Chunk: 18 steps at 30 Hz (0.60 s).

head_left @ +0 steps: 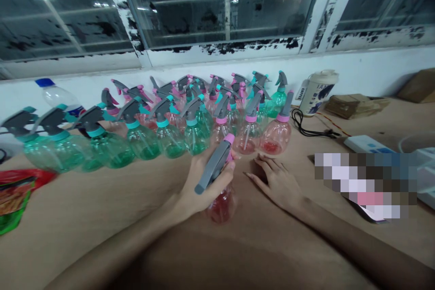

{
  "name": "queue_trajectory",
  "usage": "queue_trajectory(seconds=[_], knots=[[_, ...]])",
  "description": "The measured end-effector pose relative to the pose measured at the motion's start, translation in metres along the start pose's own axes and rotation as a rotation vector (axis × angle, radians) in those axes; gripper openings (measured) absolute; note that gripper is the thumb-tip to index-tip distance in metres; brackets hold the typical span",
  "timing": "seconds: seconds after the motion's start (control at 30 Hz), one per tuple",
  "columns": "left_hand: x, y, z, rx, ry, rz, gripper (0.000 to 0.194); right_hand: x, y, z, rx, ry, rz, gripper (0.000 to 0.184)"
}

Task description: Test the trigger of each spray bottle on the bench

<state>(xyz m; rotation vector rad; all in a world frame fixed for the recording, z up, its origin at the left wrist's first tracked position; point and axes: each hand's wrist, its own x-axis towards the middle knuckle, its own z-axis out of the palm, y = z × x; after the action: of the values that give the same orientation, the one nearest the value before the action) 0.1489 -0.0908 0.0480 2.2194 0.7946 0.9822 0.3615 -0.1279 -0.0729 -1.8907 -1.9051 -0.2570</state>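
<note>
My left hand point(207, 181) is closed around the neck of a pink spray bottle point(220, 206) with a grey trigger head and pink nozzle. That bottle is at the middle of the table, its clear pink body showing below my fingers. My right hand point(280, 181) rests on the tabletop just to the right, fingers stretched out and holding nothing. Beyond both hands stand rows of spray bottles. Green ones with teal collars point(141, 142) fill the left and middle of the front row, and pink ones point(275, 138) stand at its right end.
A clear bottle with a blue cap point(56, 95) stands behind the row at left. A red and green packet point(16, 197) lies at the left edge. On the right are a cup point(317, 93), a black cord point(311, 131), brown packages point(355, 105) and a blurred-out flat item point(365, 186).
</note>
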Motion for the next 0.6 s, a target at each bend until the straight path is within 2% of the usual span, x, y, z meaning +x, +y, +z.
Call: queue_trajectory(seconds=[0.17, 0.27, 0.33, 0.47, 0.6], knots=[[0.0019, 0.0034, -0.0010, -0.001, -0.016, -0.001, 0.012, 0.0005, -0.0004, -0.0009, -0.001, -0.006, 0.001, 0.057], [0.0039, 0.0001, -0.0005, -0.009, 0.000, 0.051, 0.011, 0.0007, -0.0004, -0.0011, -0.005, -0.006, -0.003, 0.057], [0.0045, -0.0025, 0.0000, -0.016, 0.026, 0.090, 0.016, 0.0007, -0.0001, -0.0011, -0.005, -0.006, -0.010, 0.056], [0.0036, -0.0044, 0.0011, 0.011, 0.055, 0.065, 0.027, 0.0005, 0.0003, -0.0007, -0.009, -0.005, -0.013, 0.056], [0.0021, -0.0047, 0.0017, 0.023, 0.073, 0.097, 0.020, 0.0005, 0.0001, -0.0008, -0.009, -0.014, -0.010, 0.056]])
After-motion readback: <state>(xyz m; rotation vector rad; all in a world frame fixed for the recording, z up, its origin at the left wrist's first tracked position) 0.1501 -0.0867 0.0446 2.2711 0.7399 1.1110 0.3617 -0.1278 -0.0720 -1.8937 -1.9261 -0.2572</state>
